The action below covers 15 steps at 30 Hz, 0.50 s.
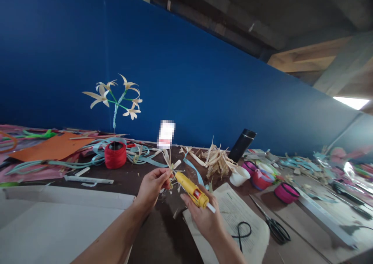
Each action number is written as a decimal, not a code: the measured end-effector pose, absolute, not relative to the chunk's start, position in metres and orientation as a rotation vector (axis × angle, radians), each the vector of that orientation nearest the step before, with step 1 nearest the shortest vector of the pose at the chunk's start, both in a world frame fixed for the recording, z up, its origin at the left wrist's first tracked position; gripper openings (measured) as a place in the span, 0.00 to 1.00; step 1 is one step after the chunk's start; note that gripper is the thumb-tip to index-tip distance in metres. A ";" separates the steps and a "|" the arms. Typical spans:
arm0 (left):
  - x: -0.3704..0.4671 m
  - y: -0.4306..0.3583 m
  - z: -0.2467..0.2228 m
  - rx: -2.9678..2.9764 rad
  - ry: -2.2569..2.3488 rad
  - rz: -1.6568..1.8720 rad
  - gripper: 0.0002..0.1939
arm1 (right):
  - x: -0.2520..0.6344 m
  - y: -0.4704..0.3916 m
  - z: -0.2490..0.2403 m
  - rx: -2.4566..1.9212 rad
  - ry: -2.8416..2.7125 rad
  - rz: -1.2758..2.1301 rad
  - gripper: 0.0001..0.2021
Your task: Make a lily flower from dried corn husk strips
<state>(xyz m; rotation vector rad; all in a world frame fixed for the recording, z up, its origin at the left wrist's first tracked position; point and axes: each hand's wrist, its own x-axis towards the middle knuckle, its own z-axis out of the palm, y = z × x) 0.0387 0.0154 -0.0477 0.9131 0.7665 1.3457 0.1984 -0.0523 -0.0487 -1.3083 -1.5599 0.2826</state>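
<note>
In my right hand (205, 211) lies a yellow hot glue gun (190, 188), a white glue stick poking out of its back end. Its nozzle points up and left, close to the fingertips of my left hand (154, 184). Those fingertips pinch a small flower of pale dried-husk petals (168, 157); whether the nozzle touches it, I cannot tell. Behind my hands a heap of dried husk strips (220, 161) sits on the dark table (163, 225). A finished husk flower spray (116, 101) with a blue-wrapped stem stands upright at the left, behind a red ribbon roll (115, 155).
Right of my hands are a printed sheet (253, 233), black-handled scissors (278, 229), a white cup (239, 176), ribbon rolls (287, 193) and a leaning black bottle (242, 144). A white box (67, 221) fills the left front. A blue panel (204, 89) rises behind.
</note>
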 end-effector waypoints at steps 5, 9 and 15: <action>0.038 0.016 -0.049 0.918 0.758 1.342 0.12 | 0.199 -0.052 -0.052 -1.294 -1.553 0.274 0.09; 0.039 0.016 -0.049 0.921 0.777 1.341 0.13 | 0.199 -0.052 -0.054 -1.293 -1.541 0.264 0.09; 0.039 0.015 -0.048 0.919 0.773 1.332 0.12 | 0.199 -0.053 -0.052 -1.321 -1.533 0.250 0.09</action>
